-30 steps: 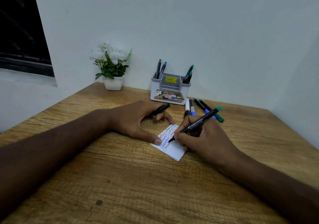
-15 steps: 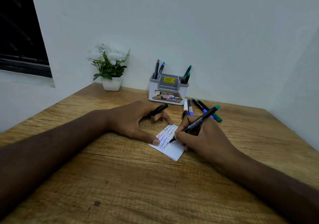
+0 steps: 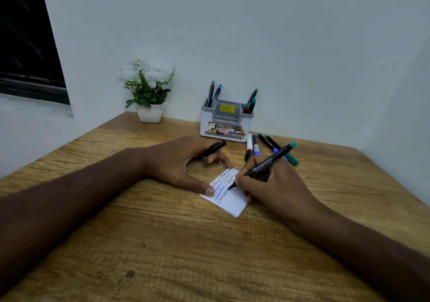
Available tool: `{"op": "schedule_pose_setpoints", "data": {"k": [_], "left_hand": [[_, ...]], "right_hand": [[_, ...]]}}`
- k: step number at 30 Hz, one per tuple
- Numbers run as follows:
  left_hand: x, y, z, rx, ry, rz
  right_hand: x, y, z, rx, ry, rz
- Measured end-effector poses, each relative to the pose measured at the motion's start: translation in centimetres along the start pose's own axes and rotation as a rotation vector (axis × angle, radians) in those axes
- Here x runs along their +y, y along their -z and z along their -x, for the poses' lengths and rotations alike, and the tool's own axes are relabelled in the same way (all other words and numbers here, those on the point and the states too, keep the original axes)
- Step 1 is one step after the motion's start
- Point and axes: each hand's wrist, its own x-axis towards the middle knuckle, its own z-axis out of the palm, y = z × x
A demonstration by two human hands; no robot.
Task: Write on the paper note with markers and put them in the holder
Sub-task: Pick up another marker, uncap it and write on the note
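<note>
Note (image 3: pixel 229 197) pinned flat under left hand (image 3: pixel 183 162) thumb so no sliding, cap (image 3: pixel 214 148) tucked in those curled fingers for recapping, green marker (image 3: pixel 267 163) pinched in right hand (image 3: pixel 272 183), tip on paper, holder (image 3: pixel 226 121) just beyond both hands.

One paper note (image 3: pixel 229 197) lies at the table's centre, and one marker (image 3: pixel 267 163) is over it with one black cap (image 3: pixel 214 148) toward eleven o'clock of the note. Four markers (image 3: pixel 267 147) lie loose toward one o'clock. At twelve o'clock one holder (image 3: pixel 225 124) carries five markers (image 3: pixel 215 94), and one potted plant (image 3: pixel 149 92) stands at ten o'clock.
</note>
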Motion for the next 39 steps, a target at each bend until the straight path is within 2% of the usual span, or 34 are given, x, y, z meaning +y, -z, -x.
{"op": "schedule_pose_setpoints", "data": {"k": [9, 19, 21, 25, 28, 39], "left_hand": [[-0.2, 0.0, 0.0, -0.015, -0.017, -0.008], [0.2, 0.2, 0.0, -0.029, -0.021, -0.026], [0.4, 0.2, 0.0, -0.036, -0.007, -0.048], [0.8, 0.2, 0.0, -0.044, 0.028, -0.055], [0.9, 0.2, -0.1, -0.024, 0.019, -0.051], [0.8, 0.2, -0.5, -0.020, -0.042, -0.083]], "right_hand": [[0.0, 0.1, -0.1, -0.004, -0.068, -0.055], [0.2, 0.2, -0.1, -0.037, -0.037, -0.075], [0.2, 0.3, -0.2, -0.018, -0.030, -0.207], [0.6, 0.7, -0.9, 0.129, -0.007, -0.541], [0.6, 0.7, -1.0, 0.120, -0.028, -0.757], [0.7, 0.6, -1.3, 0.184, 0.031, -0.739]]}}
